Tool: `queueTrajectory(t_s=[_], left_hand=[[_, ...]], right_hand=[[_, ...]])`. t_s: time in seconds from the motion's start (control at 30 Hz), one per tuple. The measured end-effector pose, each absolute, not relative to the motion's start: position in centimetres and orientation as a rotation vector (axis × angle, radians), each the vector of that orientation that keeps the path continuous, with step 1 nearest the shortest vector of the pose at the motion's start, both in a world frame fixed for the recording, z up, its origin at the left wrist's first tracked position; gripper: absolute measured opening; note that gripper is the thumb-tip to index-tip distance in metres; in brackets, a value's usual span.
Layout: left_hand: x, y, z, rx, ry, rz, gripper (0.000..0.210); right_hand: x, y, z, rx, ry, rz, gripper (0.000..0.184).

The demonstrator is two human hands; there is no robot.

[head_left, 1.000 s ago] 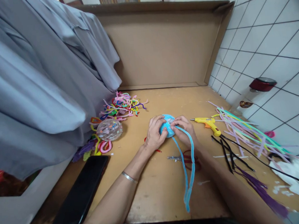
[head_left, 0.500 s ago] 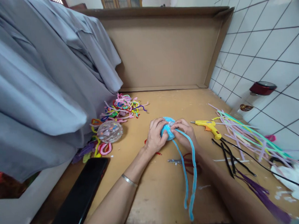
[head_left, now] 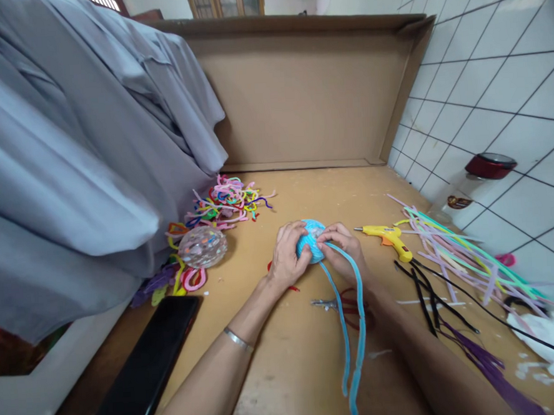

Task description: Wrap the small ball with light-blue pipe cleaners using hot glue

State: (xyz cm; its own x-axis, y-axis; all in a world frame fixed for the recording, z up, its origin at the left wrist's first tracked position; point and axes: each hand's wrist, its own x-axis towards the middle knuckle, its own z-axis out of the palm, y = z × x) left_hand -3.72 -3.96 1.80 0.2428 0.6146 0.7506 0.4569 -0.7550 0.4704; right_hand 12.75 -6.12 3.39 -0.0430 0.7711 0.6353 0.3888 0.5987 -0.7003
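Observation:
A round ball wrapped in blue pipe cleaner is between my hands, a pale patch showing on its upper side. My left hand grips it from the left, thumb and fingers curved around it. With fingers pinched, my right hand presses a blue pipe cleaner against the ball's right side. Two long blue ends hang down from there toward the table's front. Below my right hand lie scissors, their red handles partly under the blue strands and my wrist. Small red bits peek out beside my left hand.
A yellow glue gun lies right, beside black, purple and pastel pipe cleaners and a red-lidded jar. At left are a clear faceted bowl, a tangle of coloured pipe cleaners, a phone and grey cloth.
The view has shifted slightly, so everything sits a little lower. Both hands keep nearly the same hold on the blue ball and strand.

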Motion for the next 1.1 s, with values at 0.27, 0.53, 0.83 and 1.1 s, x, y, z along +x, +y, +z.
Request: queueTrajectory(t_s=[0.27, 0.53, 0.83, 1.1], left_hand=[[-3.80, -3.87, 2.08, 2.354, 1.026, 1.513, 0.021], [-3.66, -3.90, 2.05, 2.374, 0.984, 1.597, 0.024], [-3.84, -3.90, 2.38, 2.498, 1.074, 1.414, 0.033], [-3.75, -3.89, 2.28, 2.394, 1.049, 1.446, 0.034]], right_hand=[[12.92, -5.99, 2.98, -1.017, -1.666, 0.417, 0.007], [12.88, -6.00, 3.04, -0.967, -1.685, 0.382, 0.007], [12.88, -6.08, 3.20, -0.997, -1.675, 0.403, 0.007], [12.93, -6.11, 3.18, -1.015, -1.662, 0.414, 0.007]])
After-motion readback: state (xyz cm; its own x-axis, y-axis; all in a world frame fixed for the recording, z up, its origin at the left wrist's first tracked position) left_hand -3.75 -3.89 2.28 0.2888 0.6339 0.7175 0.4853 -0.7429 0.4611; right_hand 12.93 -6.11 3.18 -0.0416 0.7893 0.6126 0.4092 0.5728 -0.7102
